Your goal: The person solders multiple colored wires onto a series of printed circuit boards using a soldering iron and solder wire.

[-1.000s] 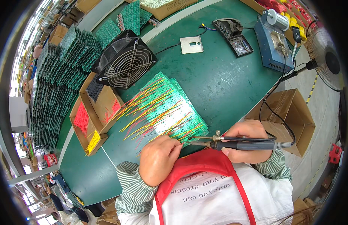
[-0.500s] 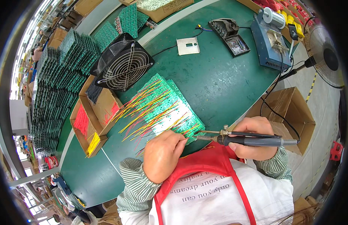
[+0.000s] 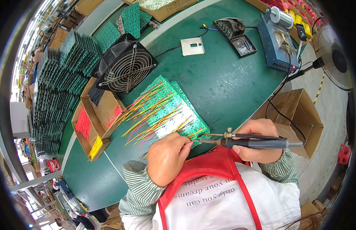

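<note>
Already we see many coloured wires (image 3: 155, 111) standing on the green circuit board (image 3: 174, 111) near the table edge, while our right hand (image 3: 258, 140) grips the soldering iron (image 3: 258, 143) at its near corner and our left hand (image 3: 168, 157) pinches something we cannot tell, so some joints there seem left.

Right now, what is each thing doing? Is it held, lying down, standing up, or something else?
Left hand: closed, at the board's near edge.
Right hand: gripping the iron.
Iron: held level, tip at the board's near corner.
Board: lying flat, coloured wires sticking out.
Square fan: propped up, tilted.
Wire box: open, wires inside.
Floor box: open.
Round fan: standing upright.
</note>
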The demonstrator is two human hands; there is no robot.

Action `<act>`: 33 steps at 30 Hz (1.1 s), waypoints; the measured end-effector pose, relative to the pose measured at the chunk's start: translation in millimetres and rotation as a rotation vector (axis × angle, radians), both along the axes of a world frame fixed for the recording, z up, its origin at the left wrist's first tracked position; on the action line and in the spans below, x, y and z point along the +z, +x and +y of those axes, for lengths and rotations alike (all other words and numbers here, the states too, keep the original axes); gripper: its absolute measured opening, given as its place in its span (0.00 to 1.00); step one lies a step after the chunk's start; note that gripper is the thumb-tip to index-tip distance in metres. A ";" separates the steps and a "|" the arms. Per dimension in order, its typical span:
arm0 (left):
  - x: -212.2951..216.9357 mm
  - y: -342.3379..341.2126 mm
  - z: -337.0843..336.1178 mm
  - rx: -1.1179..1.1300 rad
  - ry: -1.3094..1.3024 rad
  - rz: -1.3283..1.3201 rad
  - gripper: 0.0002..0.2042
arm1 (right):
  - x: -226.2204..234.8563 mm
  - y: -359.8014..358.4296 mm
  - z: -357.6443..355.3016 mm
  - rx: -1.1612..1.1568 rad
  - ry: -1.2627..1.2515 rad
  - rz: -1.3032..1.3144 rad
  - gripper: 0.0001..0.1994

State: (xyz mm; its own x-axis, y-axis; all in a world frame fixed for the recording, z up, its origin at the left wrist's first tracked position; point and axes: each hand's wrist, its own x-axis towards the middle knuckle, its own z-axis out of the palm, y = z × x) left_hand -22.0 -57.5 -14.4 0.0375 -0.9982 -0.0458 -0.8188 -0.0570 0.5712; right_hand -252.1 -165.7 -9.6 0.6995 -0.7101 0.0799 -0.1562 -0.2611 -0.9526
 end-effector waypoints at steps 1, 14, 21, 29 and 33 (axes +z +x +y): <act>0.1 0.0 0.0 0.005 0.000 0.006 0.04 | 0.4 -1.3 0.1 -0.010 -0.007 0.004 0.09; 17.5 -8.8 -7.1 0.046 -0.148 -0.064 0.04 | 5.2 -15.7 -3.2 -0.030 -0.090 -0.009 0.09; -1.7 -14.1 -16.2 -0.030 -0.065 0.010 0.04 | 5.0 -19.2 -3.9 -0.063 -0.067 -0.014 0.09; -6.5 -14.6 -17.4 -0.008 -0.040 0.042 0.03 | -1.0 -15.8 -5.4 -0.070 -0.020 -0.008 0.09; -7.3 -14.9 -17.6 0.004 -0.045 0.040 0.03 | -2.7 -15.6 -6.3 -0.048 -0.025 -0.020 0.09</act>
